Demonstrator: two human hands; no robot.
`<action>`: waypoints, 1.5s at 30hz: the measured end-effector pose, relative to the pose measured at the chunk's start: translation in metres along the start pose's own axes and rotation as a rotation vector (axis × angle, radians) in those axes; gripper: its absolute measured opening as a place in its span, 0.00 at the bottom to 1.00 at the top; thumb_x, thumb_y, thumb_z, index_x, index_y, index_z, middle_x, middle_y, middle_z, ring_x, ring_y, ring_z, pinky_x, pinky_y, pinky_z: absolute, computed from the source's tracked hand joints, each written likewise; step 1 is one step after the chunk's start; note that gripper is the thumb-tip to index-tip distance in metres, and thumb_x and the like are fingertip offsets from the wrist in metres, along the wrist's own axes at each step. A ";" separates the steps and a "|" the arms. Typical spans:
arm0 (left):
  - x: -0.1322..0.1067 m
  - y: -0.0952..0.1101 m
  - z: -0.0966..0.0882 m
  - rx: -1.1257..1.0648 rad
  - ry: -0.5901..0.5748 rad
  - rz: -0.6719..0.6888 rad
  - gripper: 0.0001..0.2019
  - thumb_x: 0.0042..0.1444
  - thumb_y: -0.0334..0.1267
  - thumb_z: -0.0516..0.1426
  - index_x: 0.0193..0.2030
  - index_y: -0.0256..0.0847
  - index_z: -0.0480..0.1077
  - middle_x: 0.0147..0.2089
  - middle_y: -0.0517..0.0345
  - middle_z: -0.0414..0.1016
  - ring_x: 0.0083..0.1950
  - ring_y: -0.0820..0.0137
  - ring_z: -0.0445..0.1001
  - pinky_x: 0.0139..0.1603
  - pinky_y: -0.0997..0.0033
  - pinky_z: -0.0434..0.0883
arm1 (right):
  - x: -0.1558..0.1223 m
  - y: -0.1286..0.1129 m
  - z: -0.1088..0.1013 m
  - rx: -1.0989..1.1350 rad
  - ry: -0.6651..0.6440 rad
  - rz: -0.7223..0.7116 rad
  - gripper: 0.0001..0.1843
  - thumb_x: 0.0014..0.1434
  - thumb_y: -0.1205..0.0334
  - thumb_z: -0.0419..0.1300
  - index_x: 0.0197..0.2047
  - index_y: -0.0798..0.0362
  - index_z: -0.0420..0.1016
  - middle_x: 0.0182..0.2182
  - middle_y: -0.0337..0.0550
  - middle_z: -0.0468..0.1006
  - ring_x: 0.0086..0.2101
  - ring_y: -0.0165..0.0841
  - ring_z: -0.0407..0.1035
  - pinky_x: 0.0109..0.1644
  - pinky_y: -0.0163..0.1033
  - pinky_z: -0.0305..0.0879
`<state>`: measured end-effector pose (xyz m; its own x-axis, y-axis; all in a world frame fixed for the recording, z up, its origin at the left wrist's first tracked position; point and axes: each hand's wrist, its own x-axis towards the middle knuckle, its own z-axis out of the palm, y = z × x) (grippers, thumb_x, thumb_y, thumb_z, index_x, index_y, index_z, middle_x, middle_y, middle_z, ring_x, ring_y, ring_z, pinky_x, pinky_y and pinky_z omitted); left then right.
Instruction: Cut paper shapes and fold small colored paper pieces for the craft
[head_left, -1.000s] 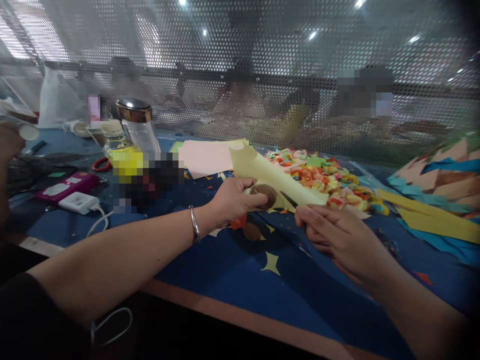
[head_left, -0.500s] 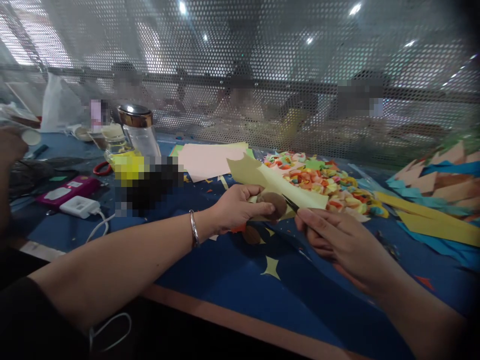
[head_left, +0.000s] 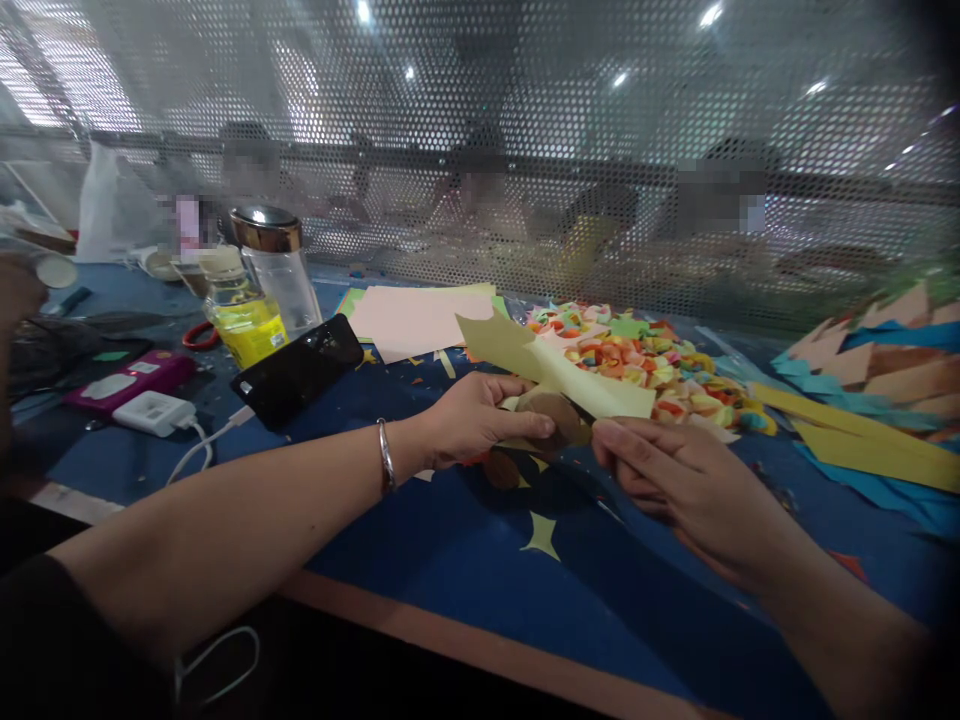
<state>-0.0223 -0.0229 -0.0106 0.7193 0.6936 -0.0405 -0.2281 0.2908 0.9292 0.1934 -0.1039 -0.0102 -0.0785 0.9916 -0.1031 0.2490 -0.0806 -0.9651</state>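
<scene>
My left hand [head_left: 480, 418], with a silver bracelet at the wrist, pinches a pale yellow paper sheet [head_left: 596, 382] together with a round brown disc [head_left: 553, 408], thumb on top. The sheet has scalloped cut edges and sticks up beyond the fingers. At the disc's right side, my right hand [head_left: 667, 465] is closed round scissors [head_left: 588, 420]. Only a bit of dark blade shows; the handles are mostly hidden in the fingers. Below the hands, a yellow four-pointed scrap [head_left: 541, 536] lies on the blue tabletop [head_left: 435, 560], and a brown round piece [head_left: 501, 468] rests under the paper.
Behind the paper is a heap of colourful paper cuttings [head_left: 645, 360]. Pink sheets [head_left: 420, 320] lie left of it, folded sheets [head_left: 885, 400] at right. A phone [head_left: 300, 370], yellow drink bottle [head_left: 244, 315], glass flask [head_left: 281, 270] and purple power strip [head_left: 131, 380] stand left. A perforated screen [head_left: 450, 150] rises behind.
The scissor blades, plain to see half a second ago, are now mostly hidden beside the disc. The paper and disc have turned slightly in my left hand; my right hand has hardly moved.
</scene>
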 end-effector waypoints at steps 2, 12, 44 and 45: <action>0.000 0.001 0.000 0.003 0.009 0.001 0.22 0.36 0.38 0.78 0.38 0.32 0.81 0.35 0.55 0.83 0.34 0.74 0.79 0.42 0.71 0.76 | 0.000 0.000 0.000 -0.017 -0.003 -0.015 0.32 0.59 0.29 0.64 0.28 0.51 0.70 0.17 0.27 0.47 0.19 0.23 0.38 0.20 0.33 0.36; 0.001 -0.001 0.001 0.003 0.079 0.054 0.23 0.33 0.34 0.78 0.36 0.34 0.75 0.34 0.57 0.81 0.34 0.73 0.78 0.40 0.69 0.76 | 0.001 -0.009 0.006 -0.039 0.021 -0.032 0.35 0.51 0.23 0.66 0.25 0.50 0.69 0.17 0.26 0.46 0.18 0.23 0.38 0.19 0.33 0.33; -0.004 0.005 0.006 0.018 0.111 0.017 0.11 0.44 0.32 0.72 0.29 0.34 0.74 0.32 0.60 0.77 0.33 0.77 0.74 0.38 0.72 0.68 | 0.001 -0.004 0.004 0.006 0.042 -0.066 0.33 0.57 0.27 0.65 0.26 0.51 0.69 0.17 0.27 0.46 0.19 0.23 0.38 0.20 0.33 0.34; -0.004 0.005 0.006 0.021 0.108 0.021 0.11 0.44 0.32 0.72 0.29 0.34 0.74 0.31 0.60 0.76 0.33 0.77 0.74 0.38 0.72 0.68 | 0.001 -0.004 0.004 0.008 0.050 -0.068 0.33 0.56 0.27 0.65 0.26 0.51 0.69 0.17 0.27 0.46 0.19 0.23 0.38 0.20 0.33 0.34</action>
<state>-0.0224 -0.0285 -0.0040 0.6395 0.7665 -0.0592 -0.2280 0.2627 0.9375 0.1887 -0.1028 -0.0078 -0.0471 0.9986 -0.0253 0.2365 -0.0135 -0.9715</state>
